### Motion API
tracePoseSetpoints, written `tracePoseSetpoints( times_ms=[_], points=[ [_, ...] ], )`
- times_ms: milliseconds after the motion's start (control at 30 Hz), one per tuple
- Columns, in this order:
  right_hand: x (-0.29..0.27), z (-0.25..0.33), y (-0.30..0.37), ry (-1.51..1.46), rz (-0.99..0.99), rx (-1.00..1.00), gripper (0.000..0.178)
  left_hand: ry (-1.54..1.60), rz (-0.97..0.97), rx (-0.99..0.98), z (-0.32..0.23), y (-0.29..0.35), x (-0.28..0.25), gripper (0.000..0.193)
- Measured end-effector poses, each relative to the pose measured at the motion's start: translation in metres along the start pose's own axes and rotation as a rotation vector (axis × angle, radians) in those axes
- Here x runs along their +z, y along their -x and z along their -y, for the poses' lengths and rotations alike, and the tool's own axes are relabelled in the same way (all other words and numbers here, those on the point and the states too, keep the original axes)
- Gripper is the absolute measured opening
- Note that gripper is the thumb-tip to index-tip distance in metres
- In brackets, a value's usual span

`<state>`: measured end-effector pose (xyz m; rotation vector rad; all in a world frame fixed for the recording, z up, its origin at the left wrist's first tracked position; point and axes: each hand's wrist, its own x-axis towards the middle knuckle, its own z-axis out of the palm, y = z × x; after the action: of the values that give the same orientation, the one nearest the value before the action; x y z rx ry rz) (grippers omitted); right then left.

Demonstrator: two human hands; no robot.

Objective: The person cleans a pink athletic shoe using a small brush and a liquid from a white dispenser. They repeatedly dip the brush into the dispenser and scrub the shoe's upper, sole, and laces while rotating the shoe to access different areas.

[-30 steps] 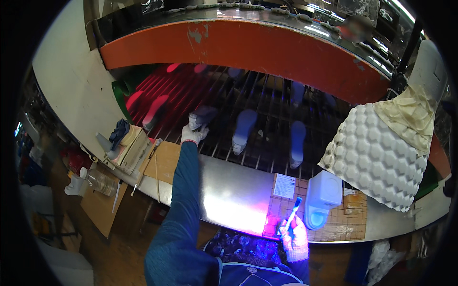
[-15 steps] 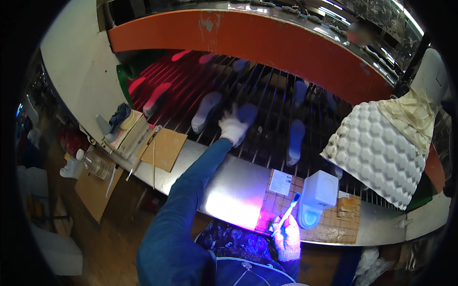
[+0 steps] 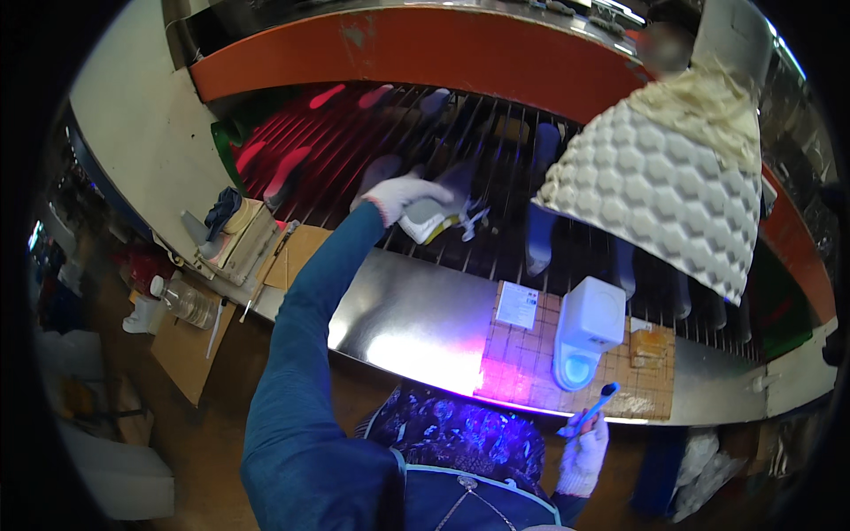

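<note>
My left hand (image 3: pixel 398 196), in a white glove, reaches far over a rack of dark parallel bars and is closed on a grey-and-white shoe (image 3: pixel 425 223). The shoe is tilted, a yellowish edge and loose pale laces showing at its right; the hand hides part of it. Beside and behind it, several shoe soles (image 3: pixel 287 174) lie on the bars, some lit red. Low at the right, my gloved right hand (image 3: pixel 584 453) grips a small brush (image 3: pixel 602 403) by its handle, the dark bristles pointing up, just off the table's front edge.
A white container with a small cup (image 3: pixel 589 323) stands on a cardboard sheet (image 3: pixel 531 372) beside a white label card (image 3: pixel 518 305). A dimpled white padded sheet (image 3: pixel 655 168) overhangs the rack at right. An orange beam (image 3: pixel 354 44) spans behind; a plastic bottle (image 3: pixel 184 301) stands left.
My left hand has moved left and closed on a shoe that was not visible before. My right hand, with the brush, has shifted right and down. The whole view has shifted somewhat.
</note>
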<state>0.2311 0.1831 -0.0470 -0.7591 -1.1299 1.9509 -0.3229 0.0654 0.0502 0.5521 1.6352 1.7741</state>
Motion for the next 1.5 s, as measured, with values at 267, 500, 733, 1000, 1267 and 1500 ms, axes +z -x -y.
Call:
tracePoseSetpoints(
  times_ms=[267,500,733,1000,1267,1500],
  points=[
    [-0.005,0.024,0.0,0.541,-0.202,-0.114,0.013,1.228,0.329,-0.183,0.069,0.071,0.102,0.09],
    [-0.009,0.038,-0.03,1.548,-0.3,-0.352,0.009,1.084,0.132,-0.037,0.085,0.119,0.139,0.092],
    [0.008,0.061,-0.056,1.899,-0.063,-0.544,0.014,0.901,0.161,0.664,0.062,0.152,0.13,0.125],
    [0.013,0.074,-0.062,1.963,0.008,-0.486,0.015,0.68,-0.089,0.488,0.104,0.214,0.102,0.071],
    [0.001,0.072,-0.062,1.836,0.073,-0.351,0.016,0.216,-0.369,0.661,0.074,0.217,0.136,0.064],
    [-0.03,0.043,-0.059,0.908,-0.173,0.131,0.025,0.287,-0.357,0.035,0.032,0.199,0.133,0.04]
  ],
)
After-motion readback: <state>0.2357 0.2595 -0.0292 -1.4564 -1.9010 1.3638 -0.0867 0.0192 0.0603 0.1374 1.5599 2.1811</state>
